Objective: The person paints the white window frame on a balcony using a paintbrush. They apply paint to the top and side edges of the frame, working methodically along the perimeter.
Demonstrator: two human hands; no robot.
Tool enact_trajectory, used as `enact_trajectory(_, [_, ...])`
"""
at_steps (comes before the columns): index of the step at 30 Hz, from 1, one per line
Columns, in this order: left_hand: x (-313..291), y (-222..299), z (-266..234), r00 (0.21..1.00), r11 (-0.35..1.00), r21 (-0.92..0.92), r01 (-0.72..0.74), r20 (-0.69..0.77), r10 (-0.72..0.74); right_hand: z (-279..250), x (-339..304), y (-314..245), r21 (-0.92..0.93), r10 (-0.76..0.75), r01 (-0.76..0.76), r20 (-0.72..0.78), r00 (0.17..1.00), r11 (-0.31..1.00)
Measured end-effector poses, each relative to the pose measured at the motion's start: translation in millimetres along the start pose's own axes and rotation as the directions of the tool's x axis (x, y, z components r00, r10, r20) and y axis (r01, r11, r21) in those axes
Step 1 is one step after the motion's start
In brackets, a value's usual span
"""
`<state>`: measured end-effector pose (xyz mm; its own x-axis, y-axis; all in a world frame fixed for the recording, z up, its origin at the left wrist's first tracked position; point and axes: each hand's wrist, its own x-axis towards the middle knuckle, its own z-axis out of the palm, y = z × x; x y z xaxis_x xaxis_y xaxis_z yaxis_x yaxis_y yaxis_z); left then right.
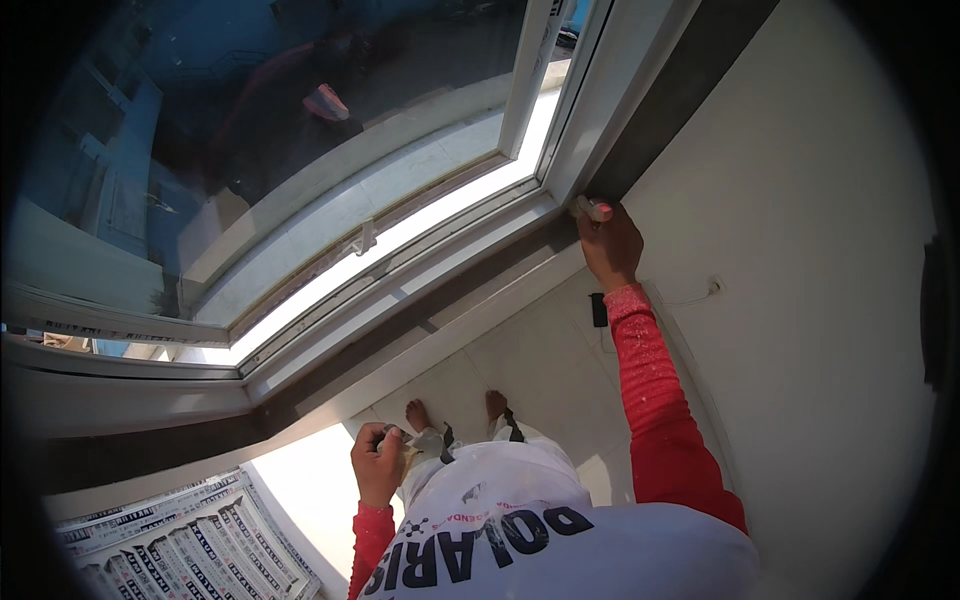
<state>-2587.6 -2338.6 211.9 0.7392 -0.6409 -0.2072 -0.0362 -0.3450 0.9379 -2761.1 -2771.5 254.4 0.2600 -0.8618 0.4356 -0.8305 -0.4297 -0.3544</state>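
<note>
My right hand (612,248) reaches up to the inner corner of the white window frame (400,282), where frame, dark sill strip and wall meet. Its fingers are closed around a small pale thing, mostly hidden by thumb and fingers. In front of my waist, my left hand (378,466) is closed too, thumb against the bent fingers. Something small shows at its fingertips, too unclear to name. The window sash (512,140) stands ajar, with a white handle (364,238) on its lower rail.
A dark strip (330,375) runs below the frame. At lower left leans a white slatted panel (200,550) covered in printed film. A black device (599,310) lies by the wall, near a socket with a cable (713,286). My bare feet stand on floor tiles (545,345).
</note>
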Motion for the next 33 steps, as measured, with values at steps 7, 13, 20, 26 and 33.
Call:
enact_trajectory(7, [-25, -17, 2, 0.999, 0.999, 0.026, 0.035, -0.028, -0.034, -6, -26, 6, 0.207, -0.321, 0.317, -0.018, 0.947, 0.926])
enact_trajectory(13, [-1, -4, 5, 0.995, 0.996, 0.082, -0.039, 0.093, 0.031, 32, -64, -43, 0.019, -0.367, 0.367, 0.101, 0.925, 0.93])
enact_trajectory(20, [17, 2, -31, 0.99, 0.984, 0.164, -0.065, 0.136, 0.043, -14, -74, -48, 0.376, -0.503, 0.424, 0.138, 0.853, 0.824])
enact_trajectory(26, [14, -12, -50, 0.972, 0.977, 0.21, -0.027, 0.234, -0.024, 26, -87, -85, 0.065, -0.403, 0.4, 0.054, 0.913, 0.914])
enact_trajectory(33, [6, -17, -74, 0.923, 0.795, 0.575, -0.191, 0.381, -0.054, -10, -173, -170, 0.659, -0.655, 0.419, 0.148, 0.741, 0.624])
